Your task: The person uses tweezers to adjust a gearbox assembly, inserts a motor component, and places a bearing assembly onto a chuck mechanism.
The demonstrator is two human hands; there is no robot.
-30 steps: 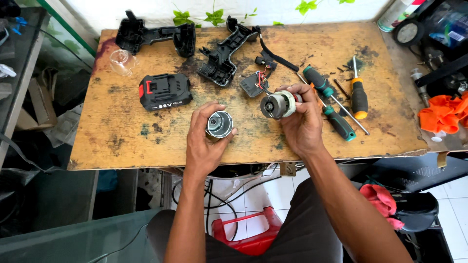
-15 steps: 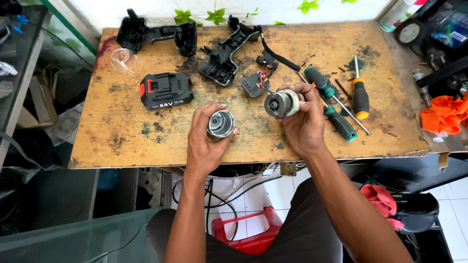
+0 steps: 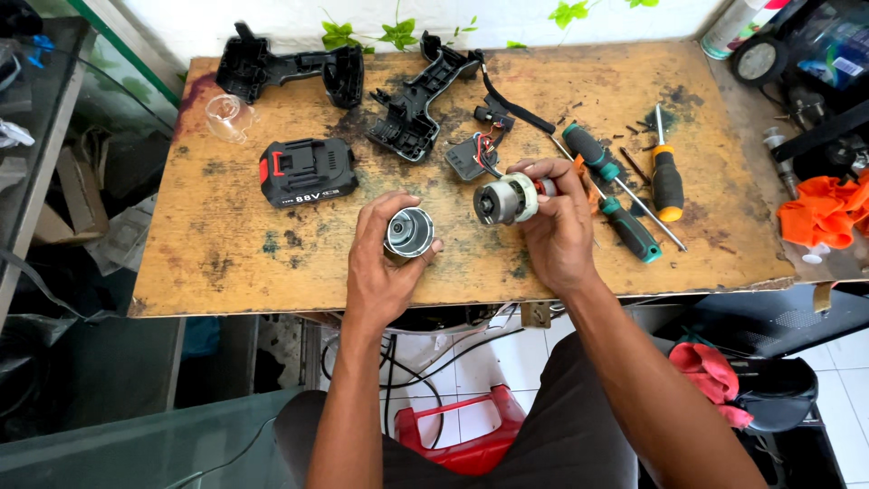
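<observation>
Drill lies stripped — housing halves (image 3: 421,104) far on the bench (image 3: 217,254); left hand (image 3: 385,272) fingers grip gear casing (image 3: 408,232); right hand (image 3: 557,226) clasps motor (image 3: 502,199) — unjoined.

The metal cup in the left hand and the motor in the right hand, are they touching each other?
Apart. The head view shows bare worn tabletop between the metal cup in the left hand and the motor in the right hand.

The left hand (image 3: 385,263) wraps the metal cup-shaped housing (image 3: 408,232), hiding its lower wall and base. The right hand (image 3: 554,226) covers the rear of the small electric motor (image 3: 503,199), so only its front face shows. The spray can (image 3: 740,23) is cut off by the top edge. The orange cloth (image 3: 826,208) runs past the right edge.
</observation>
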